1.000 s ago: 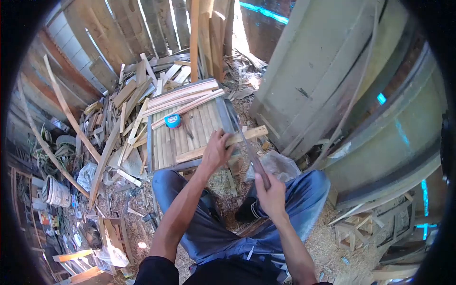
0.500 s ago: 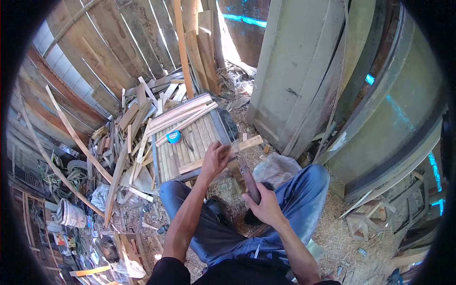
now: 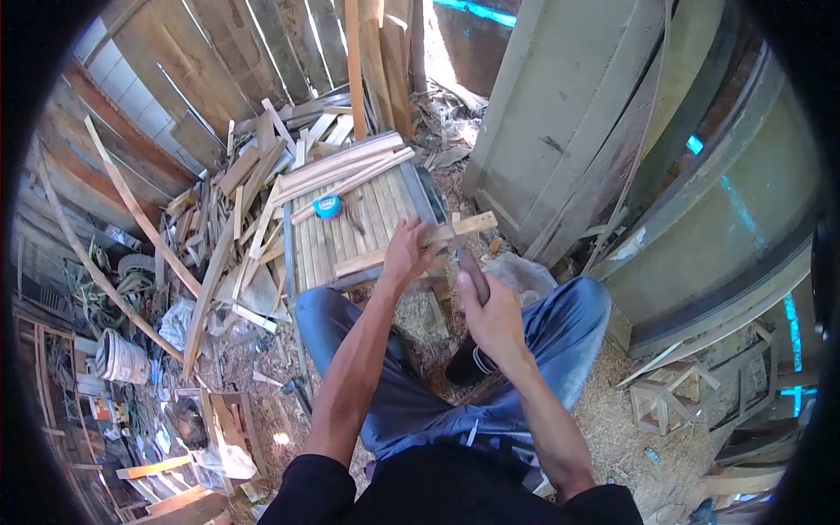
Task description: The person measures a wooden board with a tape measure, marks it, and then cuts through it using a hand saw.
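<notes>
My right hand point(image 3: 495, 319) is wrapped round the brown handle of a saw point(image 3: 470, 269), whose thin blade meets a light wooden strip point(image 3: 472, 226). On that strip, just left of the blade, rests my left hand point(image 3: 409, 252), its fingers bent and pressed on the wood. The strip lies across the near edge of a slatted wooden panel point(image 3: 311, 254) and sticks out past its right side. A blue tape measure point(image 3: 327, 207) sits on the panel beside several long strips point(image 3: 341, 168).
A heap of wood scraps point(image 3: 254, 197) lies left of the panel. Large boards point(image 3: 560, 122) lean at the right. Below the strip is a clear plastic bag point(image 3: 523, 273). A white bucket point(image 3: 122, 357) stands at the far left, and a small wooden frame point(image 3: 665, 401) at the lower right.
My right hand and the saw have moved up and slightly right, nearer the strip. My left hand has shifted up and right a little. The whole view has also shifted slightly.
</notes>
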### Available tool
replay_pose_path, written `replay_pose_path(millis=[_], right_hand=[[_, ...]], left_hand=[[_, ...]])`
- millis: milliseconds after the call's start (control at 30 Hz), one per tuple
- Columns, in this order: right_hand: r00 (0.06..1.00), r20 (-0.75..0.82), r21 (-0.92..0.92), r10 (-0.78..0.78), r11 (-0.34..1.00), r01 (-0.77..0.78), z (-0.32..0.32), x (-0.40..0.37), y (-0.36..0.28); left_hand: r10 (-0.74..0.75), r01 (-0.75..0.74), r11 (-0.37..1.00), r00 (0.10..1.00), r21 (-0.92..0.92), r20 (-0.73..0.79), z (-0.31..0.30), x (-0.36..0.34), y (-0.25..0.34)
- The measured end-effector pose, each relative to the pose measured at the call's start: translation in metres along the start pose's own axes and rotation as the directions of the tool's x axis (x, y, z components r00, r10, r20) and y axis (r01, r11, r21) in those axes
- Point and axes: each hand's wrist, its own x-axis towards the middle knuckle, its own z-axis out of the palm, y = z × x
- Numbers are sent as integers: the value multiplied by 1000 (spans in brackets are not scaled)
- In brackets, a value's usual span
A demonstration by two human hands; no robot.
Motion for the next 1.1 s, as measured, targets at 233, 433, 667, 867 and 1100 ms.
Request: replay_pose_path(millis=[233, 433, 667, 867, 1100], right_hand=[[1000, -1, -34, 10, 999, -10, 1, -3, 0], [994, -109, -9, -33, 999, 32, 35, -24, 73], [954, -188, 103, -234, 961, 256, 66, -24, 142], [992, -34, 98, -123, 987, 125, 27, -13, 110], [1000, -19, 107, 3, 994, -1, 8, 17, 90]], left_hand=[[-64, 62, 997, 997, -53, -33, -4, -1, 5], [-101, 100, 994, 994, -45, -42, -1, 3, 2], [-10, 7, 997, 999, -78, -33, -4, 5, -3], [52, -55, 998, 994, 30, 95, -12, 14, -3], [-28, 17, 998, 979, 55, 203, -20, 38, -5]])
